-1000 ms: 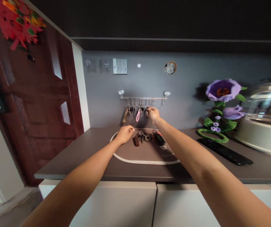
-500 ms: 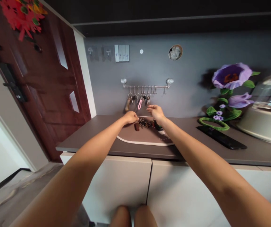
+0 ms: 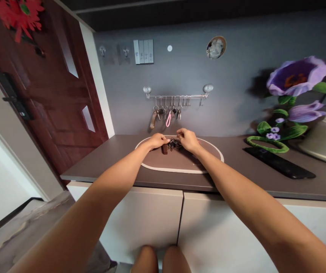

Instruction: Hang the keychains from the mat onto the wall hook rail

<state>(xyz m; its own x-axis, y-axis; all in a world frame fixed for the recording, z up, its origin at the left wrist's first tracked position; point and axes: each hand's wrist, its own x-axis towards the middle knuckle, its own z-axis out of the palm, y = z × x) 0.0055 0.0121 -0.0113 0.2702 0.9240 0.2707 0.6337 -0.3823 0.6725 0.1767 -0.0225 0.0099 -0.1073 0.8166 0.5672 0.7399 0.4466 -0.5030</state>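
Note:
A bunch of keys (image 3: 174,144) with metal rings lies in a small heap on the oval brown mat (image 3: 177,163). A brown key fob (image 3: 165,149) is at its left end. My left hand (image 3: 159,140) is closed, thumb and fingertips pinched at the left edge of the bunch, just above the fob. At the right side of the heap is my right hand (image 3: 188,140), its fingers curled together; what they grip is hidden. Above both hands, several sets of keys (image 3: 179,113) hang on a hook rail (image 3: 177,96), one with a pink strap (image 3: 168,119).
On the right of the countertop (image 3: 94,159) lie a black phone (image 3: 279,163) and a purple fabric flower (image 3: 296,77) on a green base. Beyond them stands a pale rounded appliance (image 3: 325,140). The door (image 3: 72,106) is on the left, white cabinets (image 3: 140,216) below.
Both hands have come closer together at the keys. My right hand has moved left and down from above the mat. The dark green item by it is no longer visible. The view has shifted slightly.

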